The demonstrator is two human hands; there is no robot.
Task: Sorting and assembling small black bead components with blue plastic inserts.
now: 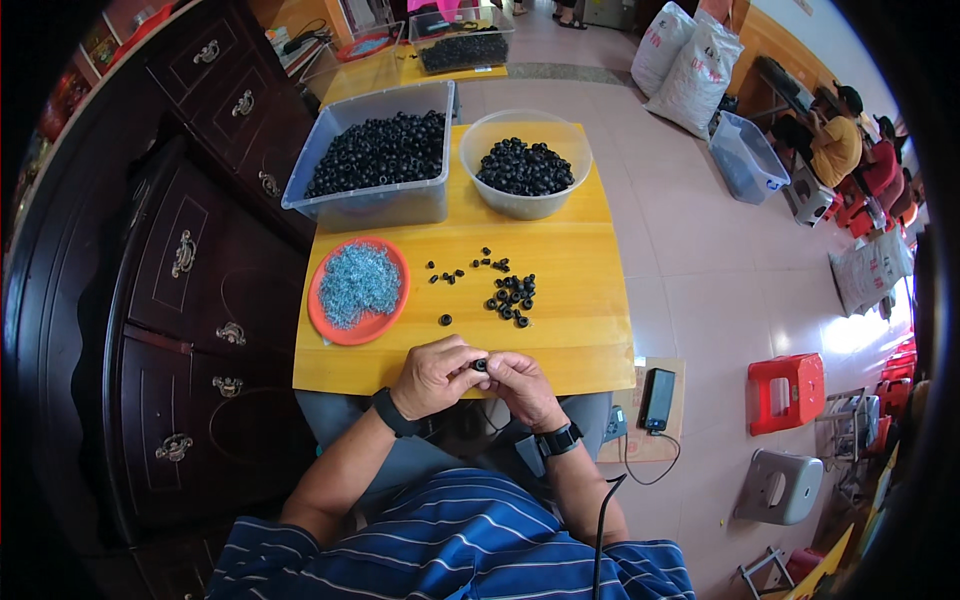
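A person in a blue striped shirt sits at the near edge of a yellow wooden table, and both hands meet above this edge, near its middle. The left hand and the right hand are almost closed, with the fingertips together, and between them they pinch one small black round part; its exact shape is partly hidden by the fingers. Just beyond the hands, slightly to the left, one black ring-shaped piece lies alone on the table. Farther and to the right of it, there is a loose group of black round pieces, and some smaller black pieces are scattered to the left of this group. On the left side stands a round orange-red plate, which carries a heap of thin, light-blue bits. At the far side, a rectangular translucent plastic bin holds many black pieces, and to its right a round translucent plastic bowl holds more of them. A dark wooden cabinet with metal handles stands left of the table.
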